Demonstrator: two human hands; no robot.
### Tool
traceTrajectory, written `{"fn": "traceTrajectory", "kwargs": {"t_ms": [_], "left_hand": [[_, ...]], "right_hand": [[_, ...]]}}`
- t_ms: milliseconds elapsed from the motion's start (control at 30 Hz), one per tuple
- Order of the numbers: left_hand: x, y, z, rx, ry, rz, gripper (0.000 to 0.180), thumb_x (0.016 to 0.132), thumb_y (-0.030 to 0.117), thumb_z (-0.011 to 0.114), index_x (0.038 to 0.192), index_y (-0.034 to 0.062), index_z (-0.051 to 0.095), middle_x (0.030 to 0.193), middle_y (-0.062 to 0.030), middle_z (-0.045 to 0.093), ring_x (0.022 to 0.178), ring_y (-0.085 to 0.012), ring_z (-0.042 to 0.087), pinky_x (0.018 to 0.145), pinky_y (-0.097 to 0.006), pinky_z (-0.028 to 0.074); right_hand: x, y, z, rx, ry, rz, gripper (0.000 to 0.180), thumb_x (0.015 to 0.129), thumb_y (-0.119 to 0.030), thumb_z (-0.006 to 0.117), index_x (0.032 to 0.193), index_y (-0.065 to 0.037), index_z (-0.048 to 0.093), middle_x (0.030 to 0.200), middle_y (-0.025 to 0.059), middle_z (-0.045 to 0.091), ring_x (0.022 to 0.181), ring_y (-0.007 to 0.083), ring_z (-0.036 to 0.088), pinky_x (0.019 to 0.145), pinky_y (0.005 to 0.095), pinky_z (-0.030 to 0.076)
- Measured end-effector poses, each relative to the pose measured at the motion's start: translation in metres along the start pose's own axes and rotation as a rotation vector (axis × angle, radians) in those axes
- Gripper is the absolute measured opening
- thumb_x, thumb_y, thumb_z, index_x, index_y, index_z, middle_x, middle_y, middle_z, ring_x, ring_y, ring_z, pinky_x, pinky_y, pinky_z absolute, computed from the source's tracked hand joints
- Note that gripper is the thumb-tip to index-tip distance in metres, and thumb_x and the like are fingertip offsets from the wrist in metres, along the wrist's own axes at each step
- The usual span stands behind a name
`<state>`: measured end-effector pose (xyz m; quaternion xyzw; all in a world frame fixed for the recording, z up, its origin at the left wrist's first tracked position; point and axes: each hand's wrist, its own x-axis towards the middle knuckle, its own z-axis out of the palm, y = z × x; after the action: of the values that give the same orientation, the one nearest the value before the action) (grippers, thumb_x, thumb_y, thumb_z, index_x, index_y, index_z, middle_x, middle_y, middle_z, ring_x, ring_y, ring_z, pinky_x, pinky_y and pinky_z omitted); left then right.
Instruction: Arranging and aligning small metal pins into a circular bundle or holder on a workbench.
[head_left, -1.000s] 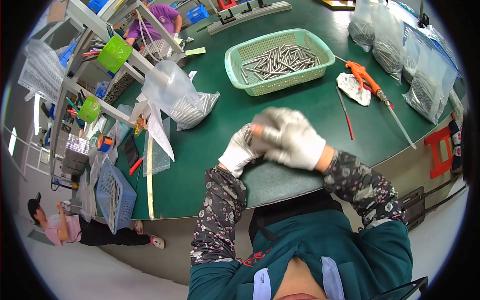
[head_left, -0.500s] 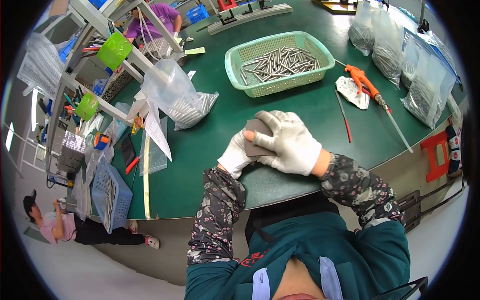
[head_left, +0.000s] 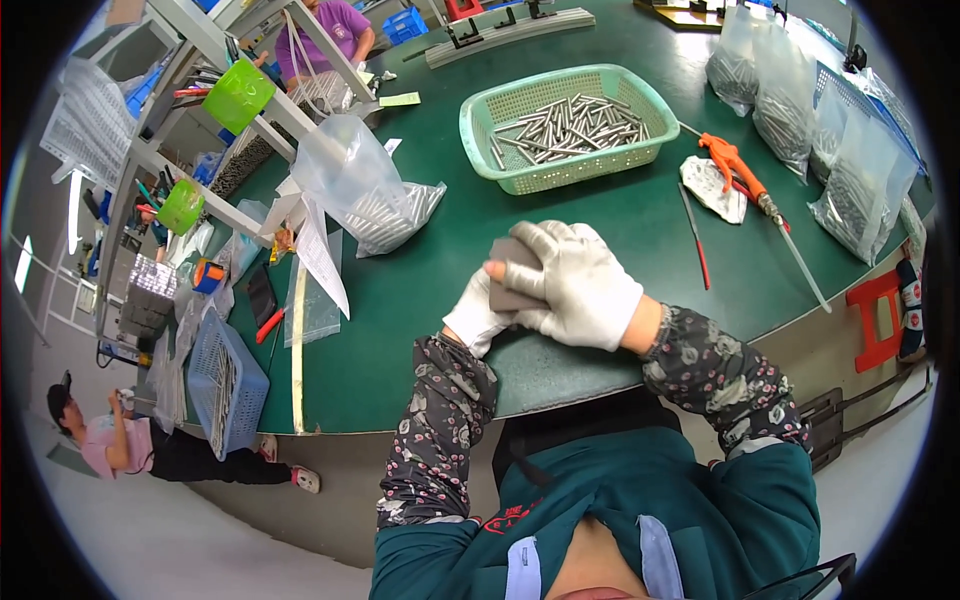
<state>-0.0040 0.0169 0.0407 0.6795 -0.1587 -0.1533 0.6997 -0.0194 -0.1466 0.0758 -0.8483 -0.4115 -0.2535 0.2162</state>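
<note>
Both my hands wear white gloves and are together above the green table near its front edge. Between them is a flat, stiff-looking grey-brown square piece (head_left: 512, 254); its exact kind is not clear. My left hand (head_left: 474, 308) is closed around it from the left and below, its fingers mostly hidden. Over its right side lies my right hand (head_left: 590, 285), fingers bent across the piece and pressing on it, with a bare fingertip showing at the piece's middle. Whether anything else lies between the palms is hidden. Beyond my hands stands a light green basket (head_left: 565, 180) of short metal rods (head_left: 575, 128).
On the right lie a red-handled thin tool (head_left: 700, 250), an orange air gun (head_left: 735, 165) on a hose, and a white cloth (head_left: 712, 190). Several bags of metal parts (head_left: 860, 205) stand at the right edge. Left are a bag of rods (head_left: 385, 215), papers, a shelf frame and a blue basket (head_left: 238, 375).
The view has shifted slightly, moving the table things a little rightward. My right fingers have slid a little over the piece; both hands keep their hold.
</note>
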Motion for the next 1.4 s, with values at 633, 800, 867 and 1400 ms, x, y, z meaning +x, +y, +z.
{"fn": "traceTrajectory", "kwargs": {"t_ms": [633, 800, 867, 1400], "left_hand": [[-0.002, -0.029, -0.005, -0.157, 0.01, -0.002, 0.057, 0.063, -0.006, 0.067, 0.115, 0.0062, 0.045, 0.104, -0.0027, 0.054, 0.094, -0.0145, 0.054, 0.081, -0.027, 0.046], [0.003, -0.024, -0.005, -0.147, -0.068, 0.094, 0.064, 0.058, -0.014, 0.061, 0.116, 0.0054, 0.044, 0.101, -0.0022, 0.053, 0.092, -0.012, 0.053, 0.078, -0.025, 0.046], [-0.005, -0.023, 0.0, -0.14, 0.043, -0.079, 0.065, 0.058, -0.015, 0.06, 0.117, 0.0049, 0.043, 0.101, -0.0014, 0.053, 0.091, -0.0107, 0.052, 0.08, -0.024, 0.045], [-0.008, -0.037, -0.008, 0.184, -0.011, 0.193, 0.067, 0.063, -0.009, 0.064, 0.123, 0.0058, 0.038, 0.097, -0.0018, 0.055, 0.085, -0.0092, 0.055, 0.074, -0.021, 0.047]], "right_hand": [[0.004, 0.032, -0.009, -0.238, 0.066, 0.401, 0.036, 0.067, -0.031, 0.061, 0.099, -0.013, 0.062, 0.095, 0.0143, 0.056, 0.085, 0.0291, 0.052, 0.069, 0.0392, 0.04], [0.003, 0.026, -0.005, 0.126, -0.063, 0.382, 0.047, 0.065, -0.032, 0.063, 0.107, -0.013, 0.06, 0.105, 0.0167, 0.053, 0.093, 0.0319, 0.052, 0.082, 0.0403, 0.04], [0.0, 0.038, -0.013, -0.213, -0.092, 0.567, 0.048, 0.066, -0.033, 0.062, 0.11, -0.013, 0.059, 0.105, 0.0164, 0.054, 0.095, 0.0327, 0.05, 0.084, 0.0406, 0.039], [-0.017, 0.04, 0.0, -0.091, -0.075, 0.537, 0.046, 0.065, -0.032, 0.063, 0.107, -0.012, 0.06, 0.1, 0.0142, 0.055, 0.092, 0.0303, 0.05, 0.08, 0.0397, 0.04]]}}
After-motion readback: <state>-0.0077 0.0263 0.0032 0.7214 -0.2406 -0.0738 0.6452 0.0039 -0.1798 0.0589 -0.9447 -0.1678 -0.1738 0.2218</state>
